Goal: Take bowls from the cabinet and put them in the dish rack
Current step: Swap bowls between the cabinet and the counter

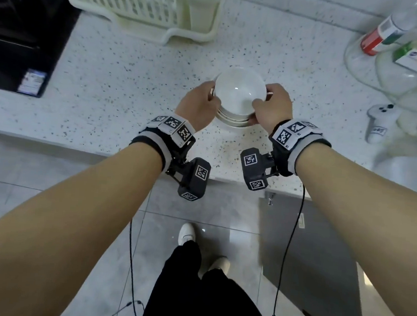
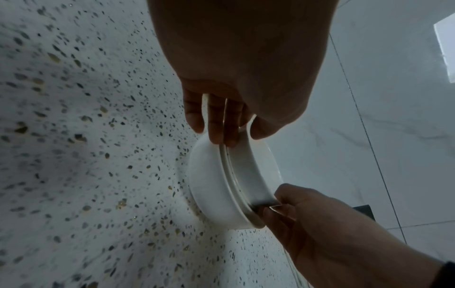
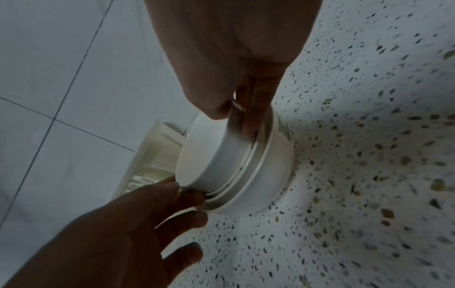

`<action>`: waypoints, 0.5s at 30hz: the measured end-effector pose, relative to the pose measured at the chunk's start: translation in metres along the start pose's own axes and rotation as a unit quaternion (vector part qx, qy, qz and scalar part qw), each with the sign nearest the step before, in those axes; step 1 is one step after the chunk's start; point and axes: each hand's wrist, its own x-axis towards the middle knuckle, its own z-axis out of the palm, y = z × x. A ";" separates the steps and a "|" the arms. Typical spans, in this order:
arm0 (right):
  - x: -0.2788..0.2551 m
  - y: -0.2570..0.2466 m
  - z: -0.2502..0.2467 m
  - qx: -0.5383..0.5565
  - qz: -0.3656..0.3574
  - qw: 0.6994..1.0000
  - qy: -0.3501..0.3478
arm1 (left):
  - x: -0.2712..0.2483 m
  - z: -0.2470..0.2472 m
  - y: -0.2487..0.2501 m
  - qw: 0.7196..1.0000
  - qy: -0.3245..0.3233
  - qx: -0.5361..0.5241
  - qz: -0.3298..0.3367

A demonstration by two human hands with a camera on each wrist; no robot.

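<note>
Right now a stack of white bowls [image 1: 232,114] sits on the speckled counter [image 1: 124,76], near its front edge and about midway between left and right. Both hands are clamped on the top bowl [image 1: 240,93], one on each side of it. The left hand [image 1: 198,104] pinches the left side of the rim, thumb over the edge and fingers [image 2: 216,120] pressed against the outer wall. The right hand [image 1: 272,105] does the same on the right side, thumb inside the rim and fingers [image 3: 256,109] down the outside. In the wrist views the top bowl is raised a little out of the bowl beneath, with a narrow gap showing between their rims, and the lowest bowl rests flat on the counter.

Farther back and to the left stands a cream plastic dish rack [image 1: 149,6], well apart from the stack; what can be seen of its inside holds no bowls. Left of the rack lies a black cooktop [image 1: 25,31] set into the counter. At the far right are clear glass jars [image 1: 384,69], a bottle with a red and green label [image 1: 384,34] and a white controller [image 1: 380,121]. Below the counter edge a grey cabinet door [image 1: 307,253] stands open over the tiled floor [image 1: 74,197], and the person's feet in white shoes [image 1: 186,233] are just beside it.
</note>
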 end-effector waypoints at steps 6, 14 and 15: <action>-0.001 0.000 -0.008 0.104 0.025 0.994 -0.001 | -0.006 -0.003 0.011 0.998 -0.001 -0.064 0.024; -0.050 0.028 -0.060 0.214 0.036 0.975 0.036 | -0.042 0.021 0.054 0.997 -0.042 -0.042 0.056; -0.059 0.036 -0.068 0.219 0.035 0.974 0.041 | -0.049 0.028 0.059 0.996 -0.055 -0.047 0.058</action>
